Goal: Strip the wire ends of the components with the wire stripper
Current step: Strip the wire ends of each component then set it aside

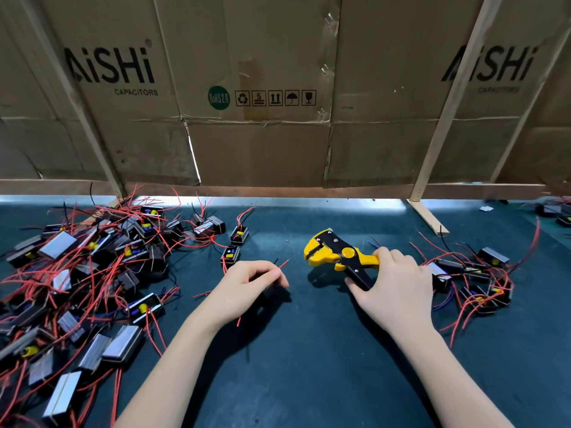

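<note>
Head view: the left hand (250,282) sits at frame centre, its grip pinching a red wire (284,263) whose tip pokes up and right past the fingertips; a dark component (272,291) is tucked under the same fingers, mostly hidden. The right hand (395,282) is right of centre, its grip wrapped round the handles of the stripper (336,253), which points left with its jaws apart and well short of the wire tip.

Risks, as I judge them: the exposed wire end is short and springy, so it could flick aside as the jaws come in and get nipped off-line or missed. Squeezing with too much wire in the jaws would cut the strands instead of the insulation. A loose pinch would let the whole component get dragged along when the stripper pulls.

Room: the tabletop (309,350) between and below the hands gives a bare teal stretch for the meeting move. The left pile (92,273) of components crowds the left side, with stray red leads reaching near the left wrist. A smaller right pile (475,279) lies just beside the right hand, so a wide elbow swing could snag wires. The cardboard wall (262,103) closes off the top.
</note>
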A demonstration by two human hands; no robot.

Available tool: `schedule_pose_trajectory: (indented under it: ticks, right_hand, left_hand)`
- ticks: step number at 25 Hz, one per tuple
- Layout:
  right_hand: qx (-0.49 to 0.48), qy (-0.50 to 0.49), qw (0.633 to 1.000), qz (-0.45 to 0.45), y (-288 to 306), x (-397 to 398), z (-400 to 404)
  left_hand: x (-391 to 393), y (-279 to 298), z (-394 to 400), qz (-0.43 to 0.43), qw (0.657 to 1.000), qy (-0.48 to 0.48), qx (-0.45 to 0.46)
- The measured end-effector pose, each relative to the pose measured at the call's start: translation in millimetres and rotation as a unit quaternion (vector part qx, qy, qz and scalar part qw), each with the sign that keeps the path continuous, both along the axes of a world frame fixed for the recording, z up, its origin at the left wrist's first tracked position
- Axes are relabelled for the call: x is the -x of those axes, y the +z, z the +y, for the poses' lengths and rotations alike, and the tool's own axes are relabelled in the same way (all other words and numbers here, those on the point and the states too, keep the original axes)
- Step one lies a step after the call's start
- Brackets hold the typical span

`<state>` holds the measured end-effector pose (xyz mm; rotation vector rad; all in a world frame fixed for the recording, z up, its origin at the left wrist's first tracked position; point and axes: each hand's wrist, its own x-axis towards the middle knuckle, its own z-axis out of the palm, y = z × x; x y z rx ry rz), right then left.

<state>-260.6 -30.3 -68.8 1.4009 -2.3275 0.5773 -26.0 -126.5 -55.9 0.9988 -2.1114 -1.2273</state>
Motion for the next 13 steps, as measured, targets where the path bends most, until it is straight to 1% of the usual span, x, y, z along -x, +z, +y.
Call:
schedule_pose_trajectory:
  ticks: [3,7,13]
  right_hand:
    - [-0.030,0.011,0.999,0.024,-2,-6,-1]
    - [-0.004,0.053,0.998,0.025,-4,-16,-5]
    - [-0.003,0.046,0.999,0.009,-6,-18,-7]
  left_hand:
    - [6,-2,1,0.002,1.000,0.026,0.014]
    - [13,-5,5,0.002,0.997,0.074,0.015]
    - [14,-2,7,0.003,0.997,0.080,0.010]
